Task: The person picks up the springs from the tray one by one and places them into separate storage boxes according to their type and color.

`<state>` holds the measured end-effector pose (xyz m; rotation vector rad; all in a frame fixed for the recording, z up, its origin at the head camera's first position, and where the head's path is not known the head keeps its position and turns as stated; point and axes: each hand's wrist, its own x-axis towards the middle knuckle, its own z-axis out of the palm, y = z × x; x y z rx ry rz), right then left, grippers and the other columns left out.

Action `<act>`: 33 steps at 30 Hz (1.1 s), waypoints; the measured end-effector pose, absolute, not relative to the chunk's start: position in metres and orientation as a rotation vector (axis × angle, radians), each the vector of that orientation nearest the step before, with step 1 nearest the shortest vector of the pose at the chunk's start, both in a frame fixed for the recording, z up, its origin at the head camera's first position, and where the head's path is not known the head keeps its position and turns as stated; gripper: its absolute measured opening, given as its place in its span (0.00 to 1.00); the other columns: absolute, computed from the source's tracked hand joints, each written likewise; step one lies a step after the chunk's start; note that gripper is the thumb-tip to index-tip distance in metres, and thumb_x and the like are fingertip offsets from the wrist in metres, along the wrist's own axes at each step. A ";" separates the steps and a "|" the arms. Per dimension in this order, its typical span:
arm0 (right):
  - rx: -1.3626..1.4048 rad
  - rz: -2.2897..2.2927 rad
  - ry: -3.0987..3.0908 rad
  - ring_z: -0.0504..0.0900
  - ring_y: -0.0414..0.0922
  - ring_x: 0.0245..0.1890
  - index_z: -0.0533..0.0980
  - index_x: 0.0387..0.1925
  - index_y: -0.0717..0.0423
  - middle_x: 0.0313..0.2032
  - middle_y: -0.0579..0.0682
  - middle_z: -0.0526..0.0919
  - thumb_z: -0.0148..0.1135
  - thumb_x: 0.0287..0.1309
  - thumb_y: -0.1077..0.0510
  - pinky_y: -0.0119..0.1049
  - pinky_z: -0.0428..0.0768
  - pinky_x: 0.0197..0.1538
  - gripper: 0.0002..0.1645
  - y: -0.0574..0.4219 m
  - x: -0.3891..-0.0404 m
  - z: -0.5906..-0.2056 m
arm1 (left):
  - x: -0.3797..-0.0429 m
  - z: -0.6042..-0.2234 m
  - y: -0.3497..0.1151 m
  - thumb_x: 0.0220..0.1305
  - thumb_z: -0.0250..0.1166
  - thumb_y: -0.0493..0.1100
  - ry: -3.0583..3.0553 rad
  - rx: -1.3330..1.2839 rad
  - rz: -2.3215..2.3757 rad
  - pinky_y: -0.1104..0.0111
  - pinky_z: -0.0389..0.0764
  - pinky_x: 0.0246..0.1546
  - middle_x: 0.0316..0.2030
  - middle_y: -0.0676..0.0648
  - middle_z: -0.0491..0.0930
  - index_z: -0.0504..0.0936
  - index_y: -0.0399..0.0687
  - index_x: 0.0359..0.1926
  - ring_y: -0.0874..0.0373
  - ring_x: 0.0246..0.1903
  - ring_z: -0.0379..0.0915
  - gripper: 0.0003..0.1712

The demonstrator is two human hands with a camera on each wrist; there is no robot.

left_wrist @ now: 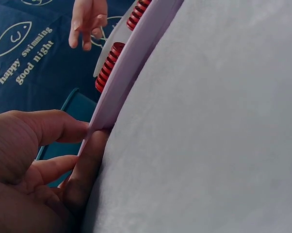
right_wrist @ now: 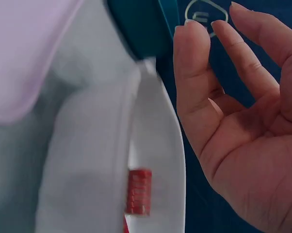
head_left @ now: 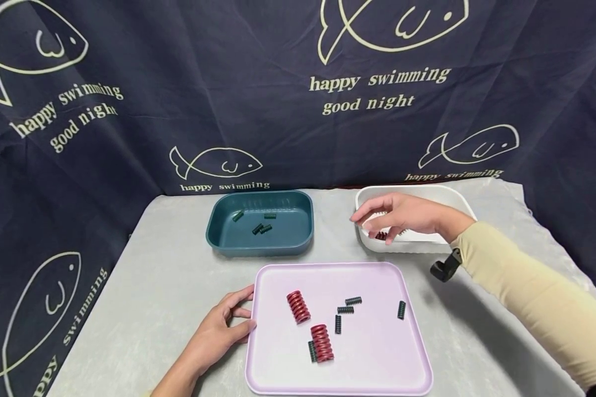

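Observation:
My left hand point(head_left: 218, 331) holds the left rim of a lilac tray point(head_left: 367, 373), its thumb and fingers at the edge in the left wrist view. On the tray lie two large red coil springs point(head_left: 298, 307) and several small dark coil springs point(head_left: 345, 310); one small spring lies against the nearer red one. My right hand point(head_left: 407, 214) is over the white bin point(head_left: 452, 199), fingers spread and loosely bent, with nothing in them. Inside that bin, a red spring point(right_wrist: 138, 191) shows in the right wrist view; the hand partly hides the contents from the head view.
A teal bin point(head_left: 218, 240) holding several small dark green springs point(head_left: 270, 216) stands at the back left, beyond the tray. Pale cloth point(head_left: 144, 281) covers the table. A dark blue curtain point(head_left: 288, 99) with fish drawings hangs behind the bins and along the sides.

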<state>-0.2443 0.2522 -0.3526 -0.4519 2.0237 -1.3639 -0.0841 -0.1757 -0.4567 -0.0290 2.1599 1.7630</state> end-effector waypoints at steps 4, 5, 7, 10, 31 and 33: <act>-0.533 -1.341 2.003 0.85 0.56 0.45 0.82 0.59 0.53 0.57 0.54 0.82 0.70 0.65 0.60 0.48 0.88 0.38 0.21 0.235 -0.237 -0.356 | -0.084 -0.457 -0.175 0.62 0.72 0.32 2.167 -0.039 1.755 0.61 0.88 0.37 0.64 0.45 0.72 0.72 0.51 0.73 0.49 0.53 0.77 0.39; -0.553 -1.341 1.991 0.85 0.58 0.46 0.82 0.59 0.53 0.57 0.55 0.82 0.69 0.65 0.61 0.50 0.88 0.38 0.21 0.230 -0.235 -0.357 | -0.083 -0.456 -0.175 0.62 0.72 0.32 2.169 -0.043 1.753 0.61 0.88 0.37 0.64 0.45 0.72 0.72 0.51 0.73 0.49 0.53 0.76 0.39; -0.585 -1.342 1.961 0.84 0.62 0.48 0.82 0.59 0.53 0.59 0.56 0.81 0.69 0.64 0.62 0.53 0.88 0.39 0.21 0.221 -0.231 -0.357 | -0.083 -0.456 -0.174 0.62 0.72 0.32 2.172 -0.050 1.751 0.60 0.88 0.37 0.64 0.45 0.72 0.72 0.51 0.73 0.49 0.53 0.76 0.39; -0.628 -1.340 1.900 0.83 0.66 0.49 0.82 0.59 0.54 0.60 0.59 0.80 0.69 0.64 0.62 0.54 0.88 0.39 0.21 0.206 -0.226 -0.358 | -0.082 -0.456 -0.174 0.62 0.72 0.32 2.176 -0.058 1.751 0.60 0.88 0.37 0.64 0.45 0.71 0.73 0.51 0.73 0.49 0.53 0.76 0.39; -0.709 -1.228 1.529 0.86 0.65 0.49 0.73 0.69 0.59 0.65 0.59 0.77 0.68 0.66 0.64 0.42 0.88 0.32 0.31 0.140 -0.215 -0.409 | -0.082 -0.455 -0.172 0.61 0.72 0.32 2.183 -0.065 1.739 0.60 0.88 0.37 0.64 0.44 0.71 0.73 0.50 0.73 0.49 0.53 0.77 0.39; -0.695 -1.231 1.509 0.86 0.65 0.49 0.74 0.69 0.58 0.65 0.58 0.77 0.67 0.66 0.65 0.44 0.88 0.32 0.31 0.137 -0.215 -0.413 | -0.082 -0.455 -0.172 0.61 0.72 0.32 2.188 -0.064 1.736 0.60 0.88 0.37 0.64 0.44 0.72 0.73 0.50 0.73 0.49 0.53 0.77 0.39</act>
